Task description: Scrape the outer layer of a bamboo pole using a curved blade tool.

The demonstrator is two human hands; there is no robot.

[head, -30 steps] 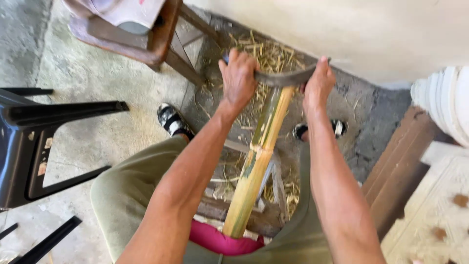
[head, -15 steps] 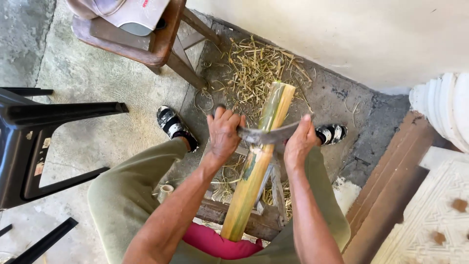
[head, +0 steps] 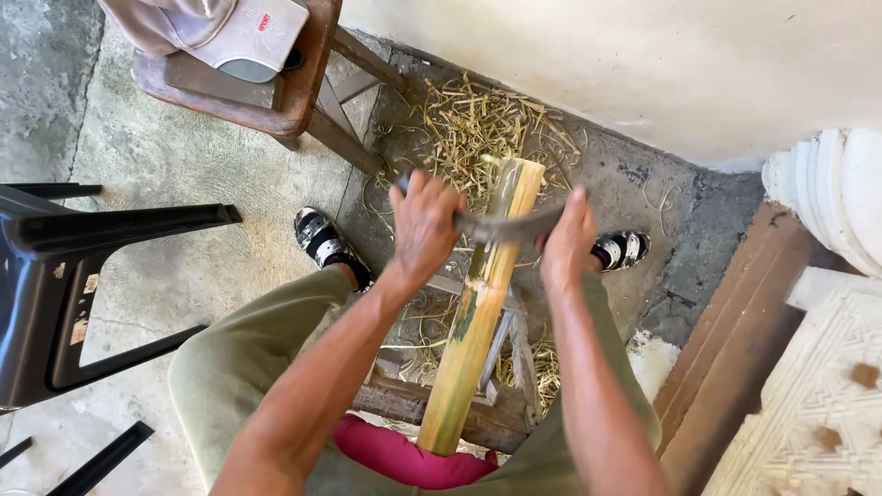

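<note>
Gripping a curved blade [head: 508,225] at either end, the left hand [head: 424,225] and right hand [head: 568,243] are each clenched around it, pressing it across a bamboo pole [head: 478,312] that slants from a wooden stand [head: 432,400] near the lap toward straw shavings [head: 478,124] by the far wall.
</note>
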